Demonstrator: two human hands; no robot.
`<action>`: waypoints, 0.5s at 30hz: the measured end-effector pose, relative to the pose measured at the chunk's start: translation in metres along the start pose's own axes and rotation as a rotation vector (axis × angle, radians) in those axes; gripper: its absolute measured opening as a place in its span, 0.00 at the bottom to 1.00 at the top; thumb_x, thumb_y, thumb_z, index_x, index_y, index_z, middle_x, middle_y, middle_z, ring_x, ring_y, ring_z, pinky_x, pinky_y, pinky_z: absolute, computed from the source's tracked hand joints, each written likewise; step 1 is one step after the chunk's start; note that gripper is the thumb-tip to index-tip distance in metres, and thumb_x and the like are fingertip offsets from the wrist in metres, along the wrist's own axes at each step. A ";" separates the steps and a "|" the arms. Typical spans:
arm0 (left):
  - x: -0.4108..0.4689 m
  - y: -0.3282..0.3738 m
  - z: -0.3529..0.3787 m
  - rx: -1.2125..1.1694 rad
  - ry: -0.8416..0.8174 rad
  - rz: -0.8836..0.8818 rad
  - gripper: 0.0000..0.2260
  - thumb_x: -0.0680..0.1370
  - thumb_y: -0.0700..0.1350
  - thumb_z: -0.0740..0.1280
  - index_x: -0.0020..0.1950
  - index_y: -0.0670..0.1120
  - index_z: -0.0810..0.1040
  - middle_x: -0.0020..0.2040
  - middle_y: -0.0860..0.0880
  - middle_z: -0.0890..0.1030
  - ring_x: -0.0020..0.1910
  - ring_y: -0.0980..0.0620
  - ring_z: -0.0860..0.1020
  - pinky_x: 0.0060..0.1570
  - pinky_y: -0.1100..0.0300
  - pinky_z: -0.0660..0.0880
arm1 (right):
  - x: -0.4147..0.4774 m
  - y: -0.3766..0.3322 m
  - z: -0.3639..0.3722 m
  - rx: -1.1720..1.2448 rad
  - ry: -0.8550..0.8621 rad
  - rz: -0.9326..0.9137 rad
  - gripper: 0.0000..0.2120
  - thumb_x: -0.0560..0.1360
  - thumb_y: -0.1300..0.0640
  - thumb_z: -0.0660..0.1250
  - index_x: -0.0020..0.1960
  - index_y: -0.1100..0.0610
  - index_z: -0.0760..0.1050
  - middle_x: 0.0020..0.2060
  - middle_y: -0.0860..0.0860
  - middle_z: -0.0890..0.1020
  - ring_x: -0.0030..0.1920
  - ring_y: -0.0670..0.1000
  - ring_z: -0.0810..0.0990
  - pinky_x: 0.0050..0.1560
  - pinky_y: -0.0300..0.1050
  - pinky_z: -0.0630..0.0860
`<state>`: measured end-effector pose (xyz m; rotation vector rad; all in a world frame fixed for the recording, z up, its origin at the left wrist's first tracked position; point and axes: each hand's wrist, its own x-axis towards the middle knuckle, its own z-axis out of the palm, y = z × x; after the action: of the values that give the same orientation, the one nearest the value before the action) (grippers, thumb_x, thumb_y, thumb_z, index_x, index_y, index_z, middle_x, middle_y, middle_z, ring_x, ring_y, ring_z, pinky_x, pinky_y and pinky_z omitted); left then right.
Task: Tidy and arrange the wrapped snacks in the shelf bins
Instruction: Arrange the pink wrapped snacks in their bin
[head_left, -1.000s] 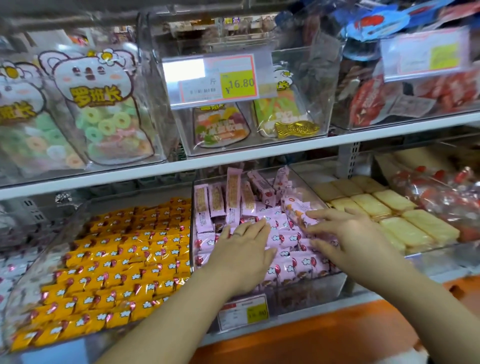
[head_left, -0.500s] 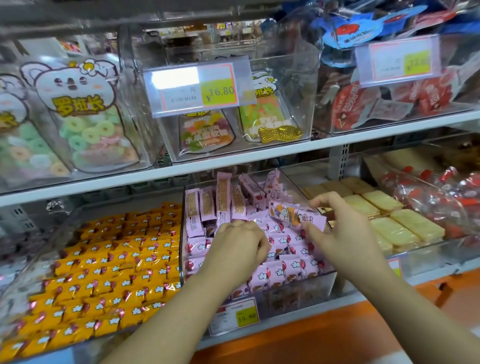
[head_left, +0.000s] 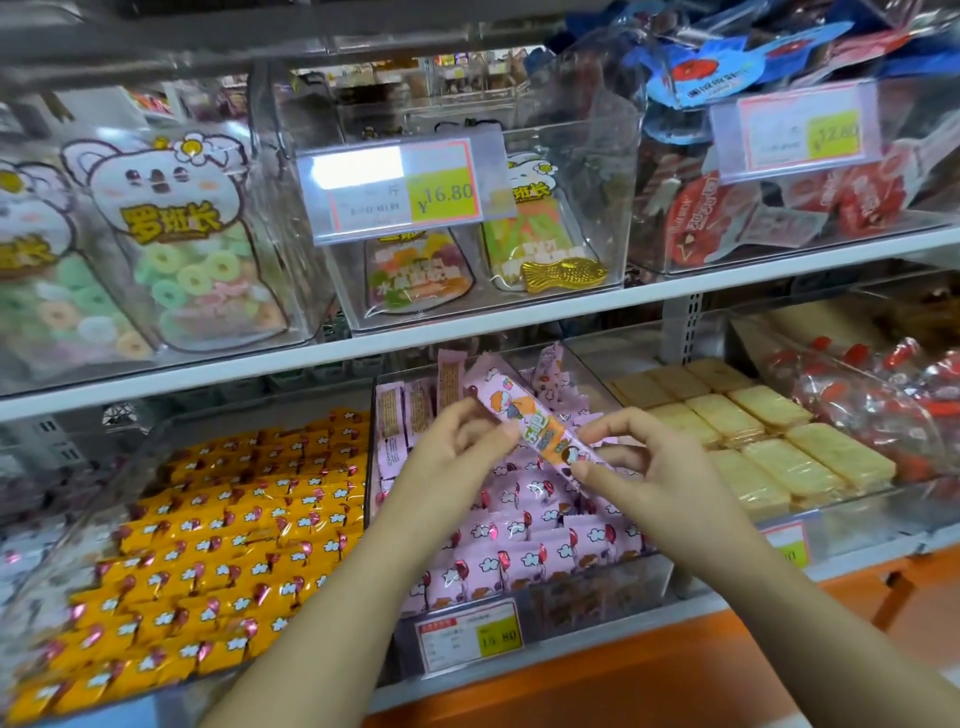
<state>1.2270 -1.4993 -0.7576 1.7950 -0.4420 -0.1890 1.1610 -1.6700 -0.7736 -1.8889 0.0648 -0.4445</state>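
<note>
Mid-frame, the left hand (head_left: 453, 460) and right hand (head_left: 662, 470) pinch one pink snack bar (head_left: 524, 422) in clamped fingers (head_left: 615, 430); the bin's (head_left: 613, 592) front rows (head_left: 519, 551) look tidy, back packs (head_left: 415, 410) jumbled.

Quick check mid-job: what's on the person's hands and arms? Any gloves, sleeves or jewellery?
Nothing worn that shows. The left hand and right hand are bare, with no gloves. The left forearm and right forearm are uncovered down to the frame's bottom edge, so no sleeve is in sight. No watch or bracelet shows at either wrist, and no ring can be made out.
</note>
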 end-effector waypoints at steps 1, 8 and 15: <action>0.002 -0.001 -0.001 -0.077 0.050 -0.028 0.25 0.71 0.60 0.68 0.66 0.55 0.69 0.55 0.59 0.78 0.57 0.57 0.78 0.62 0.52 0.72 | 0.000 0.000 0.002 -0.042 -0.029 0.000 0.08 0.72 0.60 0.71 0.46 0.50 0.74 0.37 0.47 0.84 0.36 0.46 0.82 0.31 0.40 0.77; 0.001 0.004 0.003 0.131 0.106 0.067 0.05 0.77 0.51 0.66 0.51 0.54 0.74 0.51 0.49 0.79 0.46 0.55 0.81 0.46 0.58 0.79 | 0.008 0.009 -0.025 -0.693 -0.105 -0.161 0.10 0.71 0.51 0.72 0.53 0.47 0.80 0.50 0.42 0.80 0.56 0.44 0.74 0.61 0.44 0.69; 0.007 0.004 0.014 0.228 0.050 0.096 0.04 0.78 0.51 0.64 0.47 0.58 0.70 0.45 0.56 0.75 0.42 0.61 0.74 0.31 0.75 0.68 | 0.010 0.019 -0.019 -0.902 -0.089 -0.203 0.06 0.72 0.53 0.71 0.48 0.47 0.83 0.44 0.44 0.79 0.60 0.46 0.66 0.70 0.48 0.52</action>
<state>1.2275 -1.5153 -0.7572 1.9915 -0.5304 -0.0270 1.1675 -1.6966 -0.7830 -2.8178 0.0118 -0.5141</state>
